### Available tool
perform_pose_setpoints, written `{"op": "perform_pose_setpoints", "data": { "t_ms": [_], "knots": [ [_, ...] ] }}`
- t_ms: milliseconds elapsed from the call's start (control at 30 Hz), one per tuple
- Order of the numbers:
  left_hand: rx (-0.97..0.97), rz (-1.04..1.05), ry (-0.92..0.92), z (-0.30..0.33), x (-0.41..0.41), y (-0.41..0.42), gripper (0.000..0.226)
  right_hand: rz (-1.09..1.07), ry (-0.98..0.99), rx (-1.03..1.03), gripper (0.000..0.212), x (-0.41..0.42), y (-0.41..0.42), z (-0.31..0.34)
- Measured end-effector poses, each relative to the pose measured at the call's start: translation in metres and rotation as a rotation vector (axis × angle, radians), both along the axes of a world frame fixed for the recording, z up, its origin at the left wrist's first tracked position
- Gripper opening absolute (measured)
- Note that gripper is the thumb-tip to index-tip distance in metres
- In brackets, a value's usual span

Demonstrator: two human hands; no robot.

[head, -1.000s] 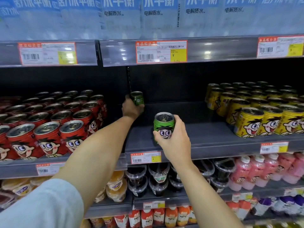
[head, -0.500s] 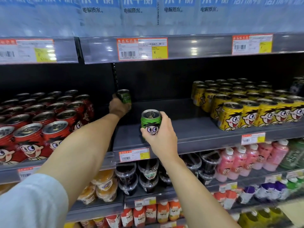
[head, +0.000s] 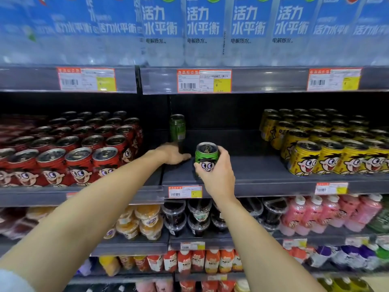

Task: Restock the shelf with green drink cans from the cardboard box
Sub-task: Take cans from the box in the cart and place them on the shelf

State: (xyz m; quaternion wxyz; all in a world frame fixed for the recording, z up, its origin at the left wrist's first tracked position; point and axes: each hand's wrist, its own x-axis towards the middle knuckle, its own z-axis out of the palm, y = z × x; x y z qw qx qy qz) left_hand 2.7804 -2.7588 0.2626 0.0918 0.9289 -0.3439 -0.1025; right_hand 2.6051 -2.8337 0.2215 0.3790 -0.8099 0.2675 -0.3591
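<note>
The shelf [head: 252, 178] is dark grey, and everything here is told from it. On its left end stand many red cans [head: 80, 163] with a cartoon face, packed in rows. Next to them, over the shelf's bare middle, the left hand [head: 173, 153] reaches in with its fingers loose and open, holding nothing, low over the shelf board. Just behind that hand, deep at the back of the shelf, 1 green can [head: 177, 127] stands upright by itself, apart from the hand. A little to the right, near the shelf's front edge, the right hand [head: 216, 171] grips a second green can [head: 206, 155] from the side, upright, with its cartoon eyes facing out. I cannot tell if this can touches the shelf board. On the shelf's right end stand many yellow cans [head: 328, 159] in rows. Above the shelf is a row of blue water packs [head: 202, 28].
</note>
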Motion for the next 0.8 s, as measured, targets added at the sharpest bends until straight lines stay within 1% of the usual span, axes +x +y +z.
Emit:
{"op": "perform_pose_setpoints", "data": {
  "t_ms": [100, 167, 200, 333, 433, 500, 533, 633, 800],
  "knots": [
    [0.129, 0.023, -0.026, -0.007, -0.017, 0.012, 0.082, 0.010, 0.000, -0.007, 0.077, -0.001, 0.000, 0.001],
    [0.141, 0.019, -0.053, -0.010, -0.028, 0.020, 0.088, 0.015, 0.006, -0.002, 0.076, -0.002, -0.001, 0.002],
    [0.129, 0.013, -0.058, -0.011, -0.033, 0.023, 0.087, 0.017, 0.007, 0.003, 0.076, -0.001, 0.000, 0.002],
    [0.024, 0.007, -0.115, -0.027, -0.050, 0.038, 0.072, 0.011, 0.003, 0.028, 0.076, -0.001, 0.000, 0.003],
    [-0.111, 0.006, -0.255, -0.045, -0.059, 0.045, 0.063, 0.014, 0.003, 0.039, 0.076, -0.001, 0.000, 0.003],
    [-0.160, 0.019, -0.357, -0.051, -0.064, 0.045, 0.057, 0.020, -0.003, 0.055, 0.074, -0.001, 0.000, 0.003],
    [-0.168, 0.024, -0.377, -0.051, -0.066, 0.045, 0.055, 0.021, -0.008, 0.062, 0.073, -0.001, -0.001, 0.004],
    [-0.176, 0.030, -0.351, -0.049, -0.068, 0.045, 0.051, 0.026, -0.012, 0.061, 0.073, -0.001, 0.000, 0.003],
    [-0.194, 0.040, -0.327, -0.049, -0.069, 0.046, 0.052, 0.072, -0.010, 0.089, 0.076, -0.001, -0.005, 0.006]
  ]
}}
